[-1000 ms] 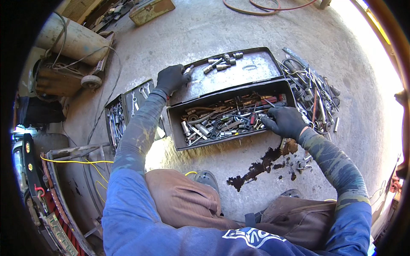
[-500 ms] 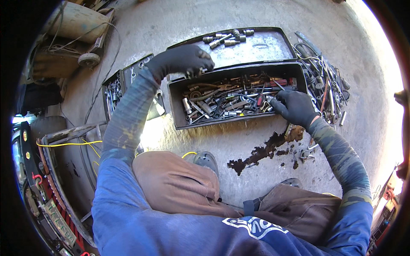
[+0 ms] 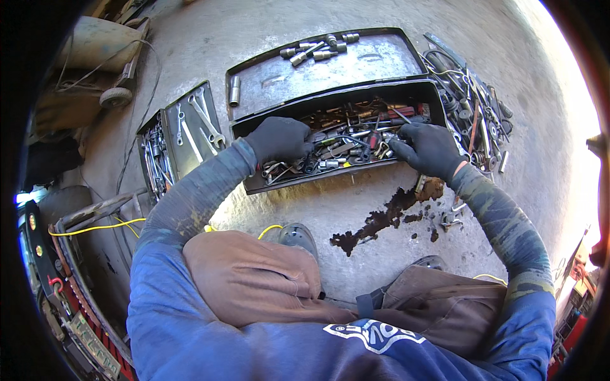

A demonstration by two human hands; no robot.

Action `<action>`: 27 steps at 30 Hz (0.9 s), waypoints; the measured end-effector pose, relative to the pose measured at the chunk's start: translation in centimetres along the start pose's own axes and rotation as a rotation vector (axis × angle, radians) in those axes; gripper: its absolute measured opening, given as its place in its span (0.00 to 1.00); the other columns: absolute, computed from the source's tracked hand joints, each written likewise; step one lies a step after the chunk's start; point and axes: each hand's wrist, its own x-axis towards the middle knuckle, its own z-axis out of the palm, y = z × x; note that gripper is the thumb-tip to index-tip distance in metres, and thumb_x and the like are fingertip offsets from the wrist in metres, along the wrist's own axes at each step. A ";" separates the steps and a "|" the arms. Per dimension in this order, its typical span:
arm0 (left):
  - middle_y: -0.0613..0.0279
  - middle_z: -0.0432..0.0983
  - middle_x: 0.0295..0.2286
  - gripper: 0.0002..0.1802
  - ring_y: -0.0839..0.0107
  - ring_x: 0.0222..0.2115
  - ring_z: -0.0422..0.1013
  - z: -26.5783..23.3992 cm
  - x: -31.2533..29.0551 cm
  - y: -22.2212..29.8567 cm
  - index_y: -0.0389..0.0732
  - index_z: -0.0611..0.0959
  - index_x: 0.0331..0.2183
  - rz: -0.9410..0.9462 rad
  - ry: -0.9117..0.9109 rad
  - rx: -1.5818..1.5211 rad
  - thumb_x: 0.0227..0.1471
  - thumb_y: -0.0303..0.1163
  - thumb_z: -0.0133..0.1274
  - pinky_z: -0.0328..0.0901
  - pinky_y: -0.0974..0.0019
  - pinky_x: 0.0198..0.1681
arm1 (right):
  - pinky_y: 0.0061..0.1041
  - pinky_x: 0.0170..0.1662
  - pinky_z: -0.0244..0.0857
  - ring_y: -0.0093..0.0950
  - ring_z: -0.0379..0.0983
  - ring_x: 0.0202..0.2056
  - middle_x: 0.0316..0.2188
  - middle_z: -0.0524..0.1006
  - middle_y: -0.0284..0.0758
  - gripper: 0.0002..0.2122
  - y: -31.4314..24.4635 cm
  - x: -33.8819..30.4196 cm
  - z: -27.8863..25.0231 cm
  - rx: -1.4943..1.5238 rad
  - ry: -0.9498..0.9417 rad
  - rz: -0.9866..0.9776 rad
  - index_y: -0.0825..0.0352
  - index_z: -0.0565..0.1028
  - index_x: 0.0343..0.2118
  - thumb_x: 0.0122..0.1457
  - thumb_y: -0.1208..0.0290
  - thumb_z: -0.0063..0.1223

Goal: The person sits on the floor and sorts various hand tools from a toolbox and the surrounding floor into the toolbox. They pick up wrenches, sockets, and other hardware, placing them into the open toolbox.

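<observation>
My left hand [image 3: 279, 138], in a black glove, is over the left part of an open black metal toolbox [image 3: 337, 176]. Its fingers curl down among the tools, their tips hidden. At the box's front right, my gloved right hand [image 3: 429, 151] bends its fingers closed above the loose tools; what they pinch, if anything, does not show. Between the hands lie sockets, wrenches and a red-handled screwdriver [image 3: 374, 139]. The box's lid [image 3: 270, 81] lies folded back. Several sockets [image 3: 321, 51] rest at its far side, and a long socket [image 3: 235, 91] lies at its left end.
A smaller open case [image 3: 170, 136] with wrenches [image 3: 190, 141] is on the left. Right of the toolbox, a heap of tools [image 3: 473, 108] lies on the concrete. A dark oily stain [image 3: 381, 222] marks the floor in front. Yellow cord [image 3: 95, 229] runs on the left.
My left hand has come down from the lid's near left edge into the toolbox. The long socket on the lid now shows. My right hand stays near the box's front right.
</observation>
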 end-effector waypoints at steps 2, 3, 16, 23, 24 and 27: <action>0.48 0.85 0.38 0.24 0.47 0.39 0.82 0.5 0.6 1.2 0.41 0.85 0.45 0.028 0.147 -0.055 0.62 0.53 0.55 0.74 0.45 0.42 | 0.45 0.37 0.75 0.44 0.83 0.34 0.29 0.83 0.44 0.28 0.1 0.0 0.1 -0.005 -0.005 0.002 0.65 0.84 0.38 0.67 0.39 0.51; 0.48 0.85 0.37 0.24 0.47 0.38 0.82 0.8 1.0 1.7 0.41 0.85 0.46 0.056 0.213 -0.090 0.62 0.52 0.56 0.74 0.45 0.42 | 0.45 0.37 0.75 0.44 0.83 0.34 0.29 0.83 0.44 0.28 0.1 0.0 0.1 -0.006 -0.009 0.004 0.65 0.84 0.38 0.67 0.39 0.51; 0.44 0.84 0.38 0.22 0.46 0.42 0.80 -0.3 1.7 0.2 0.40 0.86 0.46 0.063 -0.007 -0.054 0.61 0.49 0.55 0.73 0.44 0.47 | 0.45 0.38 0.75 0.44 0.84 0.34 0.29 0.83 0.43 0.27 0.3 0.1 0.4 -0.007 0.000 0.003 0.64 0.83 0.36 0.68 0.39 0.50; 0.45 0.84 0.38 0.23 0.48 0.43 0.81 1.0 1.8 -0.8 0.39 0.86 0.45 -0.085 0.090 -0.277 0.65 0.50 0.53 0.73 0.48 0.48 | 0.45 0.38 0.75 0.45 0.84 0.34 0.28 0.83 0.43 0.27 0.1 0.1 0.2 -0.021 -0.001 0.009 0.64 0.83 0.37 0.67 0.39 0.50; 0.45 0.84 0.37 0.23 0.48 0.41 0.81 0.6 1.7 -0.7 0.39 0.86 0.44 -0.050 0.071 -0.320 0.65 0.51 0.54 0.73 0.48 0.47 | 0.45 0.38 0.75 0.45 0.84 0.33 0.28 0.83 0.44 0.27 0.1 0.1 0.2 -0.008 -0.011 0.018 0.64 0.83 0.37 0.67 0.39 0.50; 0.47 0.84 0.33 0.23 0.49 0.37 0.81 -1.7 0.8 0.3 0.40 0.86 0.42 0.019 0.026 -0.437 0.65 0.52 0.55 0.72 0.48 0.43 | 0.45 0.38 0.75 0.45 0.84 0.34 0.28 0.83 0.44 0.27 0.1 0.1 0.2 0.004 -0.006 0.019 0.64 0.83 0.37 0.67 0.39 0.50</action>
